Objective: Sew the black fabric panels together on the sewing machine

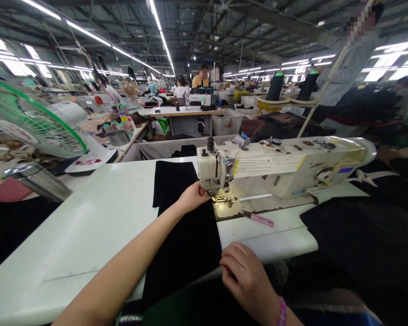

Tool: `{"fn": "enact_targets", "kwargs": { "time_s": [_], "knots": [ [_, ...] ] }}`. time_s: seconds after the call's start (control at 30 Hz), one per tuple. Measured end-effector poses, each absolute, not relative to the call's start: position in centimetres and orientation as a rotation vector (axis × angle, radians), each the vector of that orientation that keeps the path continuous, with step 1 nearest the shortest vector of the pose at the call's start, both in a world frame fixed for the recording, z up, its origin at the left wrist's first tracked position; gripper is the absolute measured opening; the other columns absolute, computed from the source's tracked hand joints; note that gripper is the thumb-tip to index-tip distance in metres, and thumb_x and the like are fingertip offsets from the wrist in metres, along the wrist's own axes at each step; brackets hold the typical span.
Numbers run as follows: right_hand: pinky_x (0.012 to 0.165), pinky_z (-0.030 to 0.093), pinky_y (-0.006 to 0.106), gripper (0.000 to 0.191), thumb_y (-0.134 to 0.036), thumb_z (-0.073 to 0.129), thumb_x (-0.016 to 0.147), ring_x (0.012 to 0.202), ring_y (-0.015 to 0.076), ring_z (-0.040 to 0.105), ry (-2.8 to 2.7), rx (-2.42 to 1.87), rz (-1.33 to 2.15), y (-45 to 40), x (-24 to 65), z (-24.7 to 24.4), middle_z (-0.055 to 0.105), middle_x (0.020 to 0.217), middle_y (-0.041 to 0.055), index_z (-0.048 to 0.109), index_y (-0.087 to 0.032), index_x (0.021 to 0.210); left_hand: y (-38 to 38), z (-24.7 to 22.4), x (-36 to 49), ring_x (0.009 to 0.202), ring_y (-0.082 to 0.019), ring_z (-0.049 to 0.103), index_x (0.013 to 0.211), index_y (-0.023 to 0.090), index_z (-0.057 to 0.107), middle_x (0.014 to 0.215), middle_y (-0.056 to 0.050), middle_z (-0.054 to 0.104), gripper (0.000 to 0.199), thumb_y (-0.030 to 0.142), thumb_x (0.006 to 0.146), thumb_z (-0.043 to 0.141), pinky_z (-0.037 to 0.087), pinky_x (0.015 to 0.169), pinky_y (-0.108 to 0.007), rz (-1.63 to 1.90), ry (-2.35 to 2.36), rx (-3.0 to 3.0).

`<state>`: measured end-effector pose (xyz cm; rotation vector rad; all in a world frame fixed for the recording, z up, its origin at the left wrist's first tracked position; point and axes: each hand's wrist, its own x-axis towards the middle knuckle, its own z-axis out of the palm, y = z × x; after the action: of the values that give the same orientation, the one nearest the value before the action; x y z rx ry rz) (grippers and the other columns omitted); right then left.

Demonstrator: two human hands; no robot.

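Two hands, one cloth, one machine (292, 151). Cloth (187, 240): black, laid on the table (112, 213), right edge running up to the foot (212, 194). Left hand (193, 198): fingers bunched beside the foot; we cannot tell whether they pinch cloth or thread. Right hand (244, 275): fingers curled at the cloth's near right edge, grip hidden from us. Good handling, in our judgement: cloth flat, edge straight to the foot, near hand guiding without tugging, fingertips clear before stitching. Snips (261, 219): pink-handled, right of the cloth. Writing: one label (270, 166), white with yellow ends, several lines, too small for us to read; one bluish display (346, 170), illegible.
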<state>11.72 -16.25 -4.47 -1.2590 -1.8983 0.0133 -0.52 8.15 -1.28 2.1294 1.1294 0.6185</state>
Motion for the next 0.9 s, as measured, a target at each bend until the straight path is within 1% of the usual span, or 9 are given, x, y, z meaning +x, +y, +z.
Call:
{"fn": "enact_targets", "kwargs": {
  "time_s": [0.17, 0.27, 0.37, 0.43, 0.5, 0.57, 0.63, 0.73, 0.9],
  "knots": [
    [0.076, 0.053, 0.038, 0.023, 0.001, 0.044, 0.085, 0.085, 0.0217, 0.057, -1.987, -1.247, 0.073, -16.0, 12.0, -4.9, 0.062, 0.087, 0.0065, 0.058, -0.017, 0.091, 8.2, -0.9, -0.3, 0.06, -0.014, 0.058, 0.08, 0.018, 0.055, 0.067, 0.003, 0.061, 0.017, 0.013, 0.068, 0.066, 0.043, 0.056, -0.024, 0.593, 1.175, 2.206],
    [0.083, 0.055, 0.04, 0.024, 0.001, 0.044, 0.086, 0.09, 0.023, 0.059, -2.06, -1.218, 0.073, -16.3, 12.2, -4.5, 0.064, 0.092, 0.0086, 0.058, -0.016, 0.095, 6.1, -0.2, -0.8, 0.085, -0.023, 0.063, 0.09, 0.017, 0.056, 0.088, -0.006, 0.065, 0.02, 0.013, 0.073, 0.067, 0.05, 0.074, -0.032, 0.686, 1.261, 2.279],
    [0.087, 0.057, 0.041, 0.028, 0.0, 0.043, 0.085, 0.096, 0.0246, 0.061, -2.097, -1.195, 0.06, -16.7, 12.5, -3.8, 0.066, 0.097, 0.0105, 0.06, -0.016, 0.1, 0.8, 0.6, -2.4, 0.109, -0.03, 0.056, 0.097, 0.018, 0.058, 0.107, -0.011, 0.063, 0.021, 0.015, 0.078, 0.066, 0.047, 0.092, -0.044, 0.756, 1.233, 2.381],
    [0.088, 0.058, 0.041, 0.03, -0.001, 0.042, 0.084, 0.098, 0.0251, 0.062, -2.09, -1.188, 0.056, -16.9, 12.7, -3.4, 0.067, 0.099, 0.0112, 0.06, -0.016, 0.103, -3.6, 0.6, -4.0, 0.094, -0.025, 0.06, 0.089, 0.02, 0.06, 0.095, -0.007, 0.065, 0.005, 0.016, 0.086, 0.06, 0.052, 0.086, -0.039, 0.627, 0.919, 2.515],
    [0.087, 0.058, 0.041, 0.032, -0.001, 0.042, 0.084, 0.098, 0.0253, 0.063, -2.08, -1.186, 0.055, -16.8, 12.6, -3.3, 0.068, 0.1, 0.0117, 0.061, -0.016, 0.105, -7.1, 0.2, -5.5, 0.091, -0.022, 0.063, 0.093, 0.022, 0.063, 0.096, -0.007, 0.068, 0.016, 0.012, 0.089, 0.052, 0.056, 0.082, -0.035, 0.489, 0.568, 2.626],
    [0.087, 0.058, 0.041, 0.032, 0.0, 0.043, 0.084, 0.098, 0.0255, 0.063, -2.072, -1.194, 0.069, -16.3, 12.4, -3.3, 0.067, 0.1, 0.0122, 0.061, -0.015, 0.106, -8.8, -0.4, -6.5, 0.101, -0.023, 0.064, 0.111, 0.02, 0.063, 0.11, -0.01, 0.069, 0.029, 0.009, 0.087, 0.05, 0.056, 0.09, -0.035, 0.438, 0.417, 2.734],
    [0.085, 0.058, 0.041, 0.032, 0.0, 0.043, 0.084, 0.097, 0.0252, 0.063, -2.05, -1.208, 0.086, -15.5, 12.2, -3.3, 0.067, 0.099, 0.0117, 0.062, -0.015, 0.105, -8.6, -0.8, -6.8, 0.111, -0.026, 0.062, 0.123, 0.015, 0.059, 0.12, -0.013, 0.068, 0.039, 0.008, 0.086, 0.049, 0.054, 0.098, -0.038, 0.451, 0.367, 2.833],
    [0.085, 0.056, 0.042, 0.028, -0.005, 0.044, 0.087, 0.095, 0.0243, 0.063, -1.968, -1.296, 0.033, -14.5, 13.4, -2.8, 0.068, 0.1, 0.0097, 0.063, -0.019, 0.102, -6.3, -0.6, -6.5, 0.109, -0.025, 0.064, 0.12, 0.014, 0.062, 0.116, -0.013, 0.07, 0.033, 0.011, 0.092, 0.045, 0.056, 0.096, -0.039, 0.459, 0.327, 2.874],
    [0.085, 0.052, 0.047, 0.02, -0.029, 0.049, 0.091, 0.091, 0.0297, 0.063, -1.418, -1.899, -0.368, -15.4, 23.6, -1.9, 0.067, 0.095, 0.0141, 0.062, -0.017, 0.099, -3.0, 0.0, -5.8, 0.107, -0.023, 0.064, 0.117, 0.015, 0.065, 0.113, -0.012, 0.07, 0.029, 0.016, 0.098, 0.043, 0.057, 0.093, -0.037, 0.495, 0.303, 2.82]
  ]
}}
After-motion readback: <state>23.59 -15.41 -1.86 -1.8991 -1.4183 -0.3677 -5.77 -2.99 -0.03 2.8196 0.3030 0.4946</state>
